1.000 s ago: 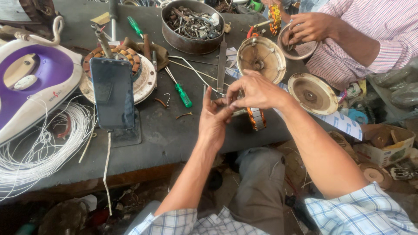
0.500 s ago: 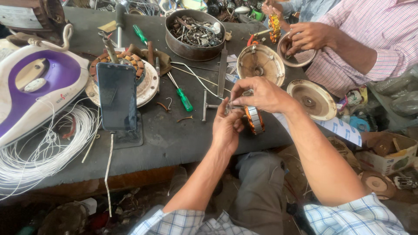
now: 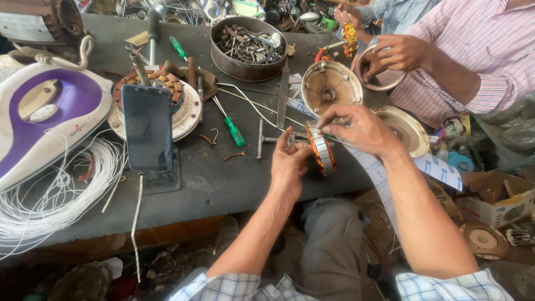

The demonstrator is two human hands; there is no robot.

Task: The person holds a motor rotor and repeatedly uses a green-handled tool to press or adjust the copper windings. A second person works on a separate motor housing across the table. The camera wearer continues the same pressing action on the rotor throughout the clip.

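A: The wound motor stator (image 3: 322, 155), a ring of orange copper coils on grey steel laminations, stands on edge at the near rim of the dark workbench (image 3: 212, 184), held between both hands. The left hand (image 3: 290, 164) cups its near side, thumb and fingers closed against the ring. The right hand (image 3: 356, 131) arches over the top, fingertips pinched on something small at the upper rim; probably a wire end, though it is too fine to be sure.

B: How should this handling go?

A: Judging by the grip, the left hand should keep the ring steady while the right works with light fingertip pressure, so the thin winding is not kinked or scraped on the steel edges.

B: What lies beyond the hands?

A: Just past the left hand, a green-handled screwdriver (image 3: 229, 127) and a metal T-shaped tool (image 3: 261, 139). Beyond the right hand, a round motor cover (image 3: 331, 86). Farther off, a bowl of metal parts (image 3: 248, 47), and another person's hands (image 3: 398, 53) on a similar part.

B: Anything different from a second ago?

A: Yes. The stator and both hands have come nearer the bench edge, and the right hand has shifted onto the ring's top.
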